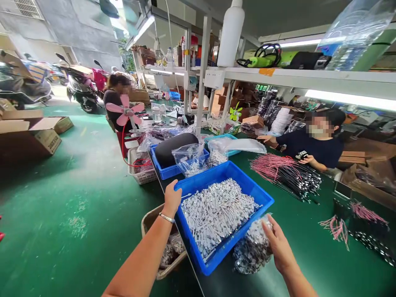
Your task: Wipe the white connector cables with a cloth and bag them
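A blue tray (225,262) sits tilted in view on the green table, heaped with small white and silver parts (216,210). My left hand (172,199) grips the tray's left rim near its far corner, fingers wrapped round the edge. At the tray's near right side rests a clear plastic bag (253,249) packed with small silvery pieces. My right hand (276,243) holds the upper right part of this bag between thumb and fingers; some fingertips are hidden behind it.
Bundles of red and black wires (284,173) lie to the right, before a seated person (312,142). Beyond the tray are another blue tray (168,172) and a plastic bag (190,159). A basket (147,235) stands below the table's left edge. A shelf (297,76) hangs overhead.
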`<state>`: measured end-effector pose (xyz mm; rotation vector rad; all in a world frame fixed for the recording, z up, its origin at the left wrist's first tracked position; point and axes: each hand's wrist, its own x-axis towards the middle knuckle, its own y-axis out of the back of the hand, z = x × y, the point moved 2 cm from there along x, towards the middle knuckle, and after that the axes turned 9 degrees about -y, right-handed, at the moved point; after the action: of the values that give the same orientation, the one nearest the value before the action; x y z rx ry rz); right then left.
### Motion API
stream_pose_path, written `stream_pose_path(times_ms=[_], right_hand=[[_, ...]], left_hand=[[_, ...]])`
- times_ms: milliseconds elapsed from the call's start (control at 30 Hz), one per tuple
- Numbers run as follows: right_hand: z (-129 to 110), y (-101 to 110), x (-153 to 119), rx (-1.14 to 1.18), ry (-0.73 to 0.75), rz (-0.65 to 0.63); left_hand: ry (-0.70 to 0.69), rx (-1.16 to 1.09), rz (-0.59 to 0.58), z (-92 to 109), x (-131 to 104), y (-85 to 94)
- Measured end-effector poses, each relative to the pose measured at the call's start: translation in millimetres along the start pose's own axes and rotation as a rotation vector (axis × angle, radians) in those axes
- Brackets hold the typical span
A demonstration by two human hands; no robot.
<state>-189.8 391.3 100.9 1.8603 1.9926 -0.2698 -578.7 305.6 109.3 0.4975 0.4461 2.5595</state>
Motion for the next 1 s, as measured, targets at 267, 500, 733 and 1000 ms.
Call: stream_pose_path(times_ms=[267,500,733,1000], right_hand=[[46.7,75.3,-3.9,0.080,-0.116,0.064],[48.8,89.1,-24.8,0.186,-0.103,0.151],[28.6,38.3,-36.5,0.084,0.083,0.062],[32.6,12.8,-36.2,0.015,0.210,0.080]], left_hand=[[-0.145,-0.092,-0.102,15.6,-87.7,-11.9],[-0.191,-0.144,-0.189,19.0,-93.2,-24.1],[-0.262,-0.166,-0.274,14.1,-28.8,-39.0],[-0.268,-0.097,-0.289,10.5,-4.1,-28.5]])
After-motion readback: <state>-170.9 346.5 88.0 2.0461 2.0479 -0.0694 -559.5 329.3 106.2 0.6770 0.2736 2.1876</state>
